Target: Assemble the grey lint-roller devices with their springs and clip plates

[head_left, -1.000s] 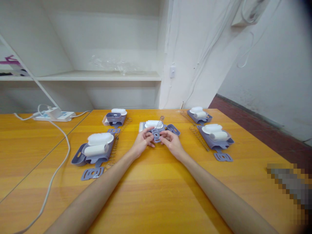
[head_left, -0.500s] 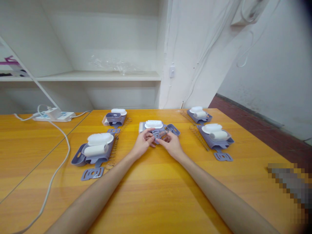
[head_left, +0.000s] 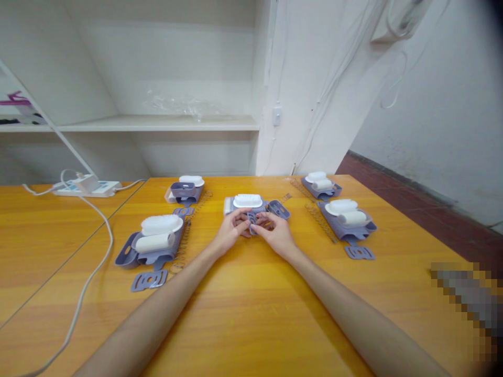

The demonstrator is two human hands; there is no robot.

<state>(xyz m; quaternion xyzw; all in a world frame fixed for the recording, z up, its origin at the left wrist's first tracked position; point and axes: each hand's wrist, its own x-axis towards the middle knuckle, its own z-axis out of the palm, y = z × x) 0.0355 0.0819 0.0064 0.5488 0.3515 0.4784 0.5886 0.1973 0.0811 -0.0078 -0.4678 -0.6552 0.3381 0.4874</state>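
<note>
Between my fingertips is a small grey-purple slotted plastic plate [head_left: 252,222], turned nearly edge-on. My left hand [head_left: 231,230] pinches its left side with thumb and fingers. From the right, my right hand [head_left: 278,231] grips the same plate, its thumb against the near face. Just beyond my fingers lies a set with a white oval lidded piece [head_left: 247,201], and a pale roller at its left is partly seen. A grey-purple oval tray [head_left: 280,209] rests beside my right fingers. Behind that tray, a small wire coil [head_left: 286,198] lies on the table.
Similar sets stand on both sides, with white rollers [head_left: 155,242], slotted plates [head_left: 359,253] and wire coils [head_left: 321,222]. At the left, a power strip [head_left: 86,187] trails a white cable [head_left: 108,246] across the wooden table [head_left: 251,309]. Behind is a white shelf [head_left: 165,125].
The slotted plate has turned from mostly face-on to nearly edge-on between my fingers. My right fingers have shifted slightly, while both arms stay almost in place.
</note>
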